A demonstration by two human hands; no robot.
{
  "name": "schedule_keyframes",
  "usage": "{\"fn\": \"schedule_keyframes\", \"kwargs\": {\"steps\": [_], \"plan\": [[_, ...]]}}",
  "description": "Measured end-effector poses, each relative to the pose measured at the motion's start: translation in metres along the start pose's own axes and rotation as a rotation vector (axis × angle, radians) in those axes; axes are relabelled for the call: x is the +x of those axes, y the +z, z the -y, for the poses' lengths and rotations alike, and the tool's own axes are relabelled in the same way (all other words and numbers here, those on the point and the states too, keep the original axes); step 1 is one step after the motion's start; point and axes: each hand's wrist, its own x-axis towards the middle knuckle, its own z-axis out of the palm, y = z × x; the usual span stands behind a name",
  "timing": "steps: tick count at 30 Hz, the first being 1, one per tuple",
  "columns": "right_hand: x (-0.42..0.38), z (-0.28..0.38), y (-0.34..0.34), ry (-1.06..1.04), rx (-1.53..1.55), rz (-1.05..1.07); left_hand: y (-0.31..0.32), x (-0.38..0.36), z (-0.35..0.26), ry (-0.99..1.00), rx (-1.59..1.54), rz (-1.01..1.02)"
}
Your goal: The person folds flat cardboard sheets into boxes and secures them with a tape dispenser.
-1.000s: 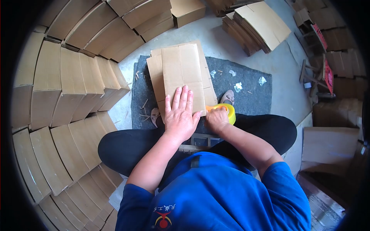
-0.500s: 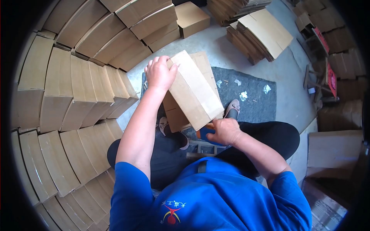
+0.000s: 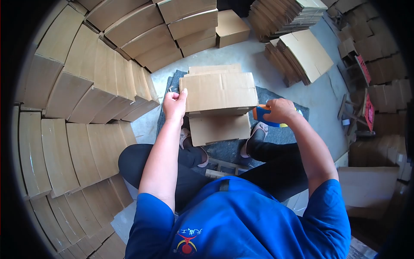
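Note:
A closed cardboard box [image 3: 221, 91] is held level in front of me, above my feet. My left hand [image 3: 174, 105] grips its left end, thumb on top. Off the box's right end, my right hand [image 3: 279, 110] is wrapped around an orange and blue tape dispenser [image 3: 261, 114] with a bit of yellow. The dispenser's orange end is right beside the box's near right corner. Below the box lies a flat piece of cardboard [image 3: 221, 129], partly covered by it. My palm hides much of the dispenser.
Rows of stacked boxes [image 3: 82, 103] rise on my left. Flattened cardboard stacks [image 3: 307, 54] stand at the back right, near a single box [image 3: 232, 26]. A dark mat [image 3: 271, 96] lies underfoot. Red-topped stools [image 3: 369, 110] and more cardboard are on the right.
The box has turned from a steep slant to nearly square with me. My left hand has come down to its left end. My right hand has moved up and right with the tape dispenser.

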Motion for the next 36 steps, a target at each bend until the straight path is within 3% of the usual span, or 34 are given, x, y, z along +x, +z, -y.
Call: {"fn": "schedule_keyframes", "kwargs": {"steps": [2,5,7,8,9,10,12,13,15,17,25,31,36], "plan": [[-0.021,-0.012,-0.021,0.034,0.08,-0.028,0.003,0.011,0.0,-0.006,-0.036,0.006],[-0.057,-0.033,-0.046,0.023,0.437,-0.072,0.004,0.01,-0.012,-0.011,0.14,0.056],[-0.084,-0.042,-0.056,-0.053,0.76,-0.093,0.007,-0.008,-0.026,0.286,0.404,-0.22],[-0.093,-0.045,-0.058,-0.134,0.9,-0.105,0.003,-0.022,-0.036,0.424,0.485,-0.203],[-0.098,-0.045,-0.056,-0.181,0.997,-0.122,0.002,-0.037,-0.045,0.597,0.396,-0.162],[-0.102,-0.043,-0.054,-0.23,1.097,-0.134,0.007,-0.054,-0.049,0.617,0.213,-0.072],[-0.105,-0.033,-0.05,-0.286,1.15,-0.131,0.01,-0.098,-0.068,0.105,-0.234,0.501],[-0.105,-0.027,-0.048,-0.329,1.19,-0.13,0.006,-0.12,-0.084,-0.088,-0.334,0.693],[-0.104,-0.014,-0.048,-0.382,1.236,-0.11,0.007,-0.139,-0.082,-0.248,-0.599,0.957],[-0.101,-0.006,-0.046,-0.395,1.205,-0.085,0.004,-0.149,-0.089,-0.374,-0.752,0.981],[-0.097,0.004,-0.028,-0.339,1.234,0.004,-0.003,-0.138,-0.063,-0.506,-0.807,0.952],[-0.093,0.009,-0.026,-0.384,1.229,0.042,0.002,-0.141,-0.053,-0.588,-0.682,0.729],[-0.089,0.007,-0.026,-0.382,1.254,0.078,0.005,-0.144,-0.044,-0.596,-0.827,1.037]]}}
